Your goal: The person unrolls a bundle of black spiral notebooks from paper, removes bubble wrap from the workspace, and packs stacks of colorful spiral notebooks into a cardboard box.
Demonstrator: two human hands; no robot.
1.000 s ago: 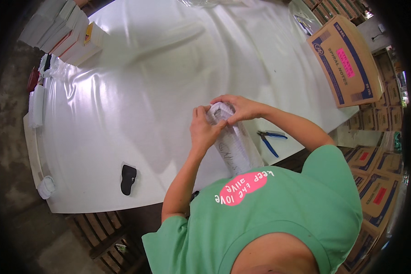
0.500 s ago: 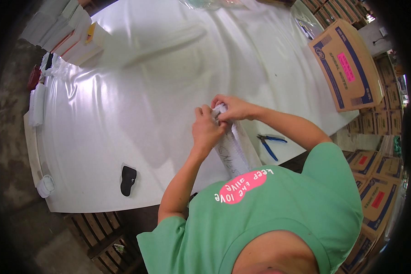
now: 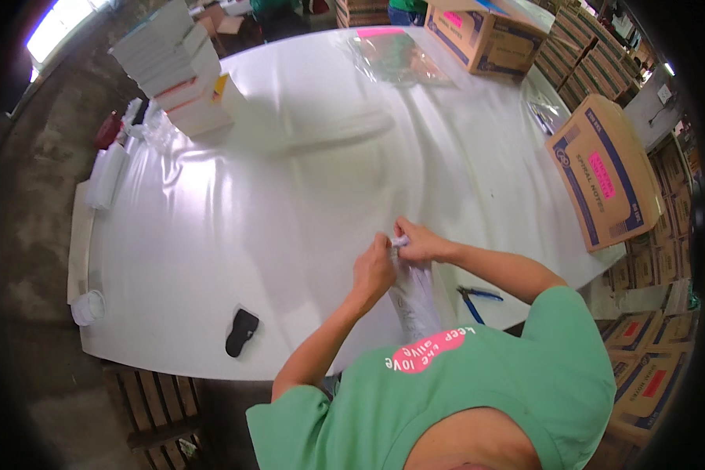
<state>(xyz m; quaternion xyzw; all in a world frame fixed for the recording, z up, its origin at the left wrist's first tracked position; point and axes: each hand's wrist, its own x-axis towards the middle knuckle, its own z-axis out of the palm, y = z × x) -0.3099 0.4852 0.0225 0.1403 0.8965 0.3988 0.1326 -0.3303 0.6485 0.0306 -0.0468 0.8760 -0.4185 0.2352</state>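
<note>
Just in front of my green shirt, a whitish plastic bag (image 3: 415, 301) with dark marks on it hangs from both hands, its top gathered to a narrow neck. My left hand (image 3: 374, 270) is closed, pinching the left side of that neck. On the other side, my right hand (image 3: 420, 244) has its fingers curled tightly round the gathered end. The fingers hide most of the grip. Blue-handled cutting pliers (image 3: 473, 305) lie on the table to the right of the bag, apart from my hands.
A black, shoe-sole-shaped object (image 3: 242, 333) lies left on the sheet-covered table (image 3: 305, 227). Stacked books (image 3: 188, 86) stand far left, a white cup (image 3: 88, 308) at the left edge. Cardboard boxes (image 3: 603, 172) stand right and far right (image 3: 486, 39), near a clear plastic packet (image 3: 403, 59).
My view has lifted, showing more of the table's far side. My fingers, earlier bunched over the bag's top, now grip its narrowed neck from both sides. The pliers and black object lie unmoved.
</note>
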